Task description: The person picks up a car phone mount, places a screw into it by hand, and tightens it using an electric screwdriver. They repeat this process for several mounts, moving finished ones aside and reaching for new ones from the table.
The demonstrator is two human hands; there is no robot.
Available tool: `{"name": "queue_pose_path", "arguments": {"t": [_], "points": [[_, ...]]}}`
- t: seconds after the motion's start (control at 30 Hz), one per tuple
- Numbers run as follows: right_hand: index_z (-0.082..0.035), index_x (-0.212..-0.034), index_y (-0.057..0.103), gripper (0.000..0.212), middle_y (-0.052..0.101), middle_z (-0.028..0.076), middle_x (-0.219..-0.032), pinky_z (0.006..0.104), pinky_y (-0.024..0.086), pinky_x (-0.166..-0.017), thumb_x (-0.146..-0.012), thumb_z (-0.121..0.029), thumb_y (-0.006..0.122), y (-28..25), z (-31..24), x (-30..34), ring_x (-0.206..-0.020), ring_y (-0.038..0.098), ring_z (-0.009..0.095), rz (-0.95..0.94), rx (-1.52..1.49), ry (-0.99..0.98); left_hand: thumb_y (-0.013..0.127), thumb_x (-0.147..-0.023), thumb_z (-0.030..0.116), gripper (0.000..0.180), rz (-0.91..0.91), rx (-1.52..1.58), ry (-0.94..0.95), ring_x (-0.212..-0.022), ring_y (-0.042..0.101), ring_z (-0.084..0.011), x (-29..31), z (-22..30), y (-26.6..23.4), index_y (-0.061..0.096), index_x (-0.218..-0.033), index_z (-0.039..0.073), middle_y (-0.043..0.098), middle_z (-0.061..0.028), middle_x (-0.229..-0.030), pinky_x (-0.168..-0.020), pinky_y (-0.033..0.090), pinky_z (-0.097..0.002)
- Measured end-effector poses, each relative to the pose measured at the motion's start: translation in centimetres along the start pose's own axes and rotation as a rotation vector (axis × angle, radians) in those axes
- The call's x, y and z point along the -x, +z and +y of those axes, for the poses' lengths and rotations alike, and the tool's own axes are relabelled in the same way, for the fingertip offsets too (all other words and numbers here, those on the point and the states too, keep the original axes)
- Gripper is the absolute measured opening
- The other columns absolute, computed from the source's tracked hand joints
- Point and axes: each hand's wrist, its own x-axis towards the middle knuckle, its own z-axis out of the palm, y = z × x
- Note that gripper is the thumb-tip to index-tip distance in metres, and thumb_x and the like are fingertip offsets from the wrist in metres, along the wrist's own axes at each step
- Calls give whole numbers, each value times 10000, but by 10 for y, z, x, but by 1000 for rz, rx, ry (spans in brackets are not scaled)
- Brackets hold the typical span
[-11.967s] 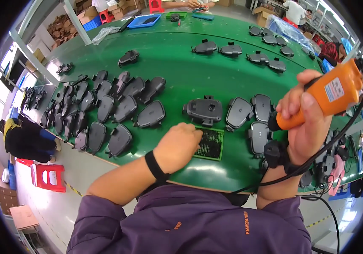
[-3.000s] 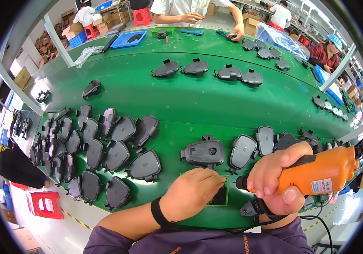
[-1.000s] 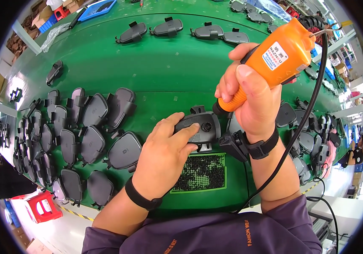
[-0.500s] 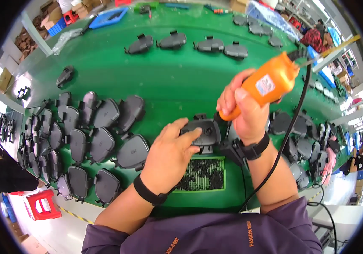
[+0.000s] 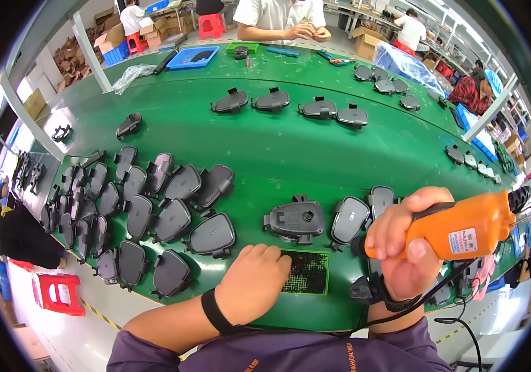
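While the right hand (image 5: 409,248) clamps an orange electric screwdriver (image 5: 457,226), the left hand's (image 5: 254,286) curled fingertips touch the screw tray (image 5: 305,273) below the black holder (image 5: 295,219).

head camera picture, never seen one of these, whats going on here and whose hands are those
This one round, bent picture comes from a wide-angle camera worn on a person's head, looking down at their own two bare hands. There is no robot.

The right hand holds an orange power screwdriver in a closed grip, with a cord trailing off it. The left hand rests with its fingers on a small tray of tiny dark parts, probably screws.

Just beyond the tray sits one dark plastic housing. Many similar dark housings lie in rows to the left on the green table. Other people work on the far side.
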Motion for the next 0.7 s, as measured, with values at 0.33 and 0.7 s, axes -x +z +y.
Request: {"name": "queue_pose_path", "arguments": {"t": [0.33, 0.7], "points": [[-3, -1134, 432, 446, 505, 26, -618, 317, 490, -493, -882, -254, 701, -5, -5, 2, -488, 507, 154, 4, -12, 20, 654, -822, 92, 174, 22, -11, 169, -846, 583, -294, -9, -13, 32, 673, -985, 32, 590, -79, -862, -798, 466, -426], [13, -1324, 469, 569, 611, 60, -716, 280, 516, -581, -823, -92, 717, -20, -9, -12, -590, 599, 140, 77, -47, 179, 663, -789, -29, 175, 178, 153, 68, -779, 594, -324, -12, 7, 19, 627, -952, 24, 614, -124, -855, -726, 472, -431]]}}
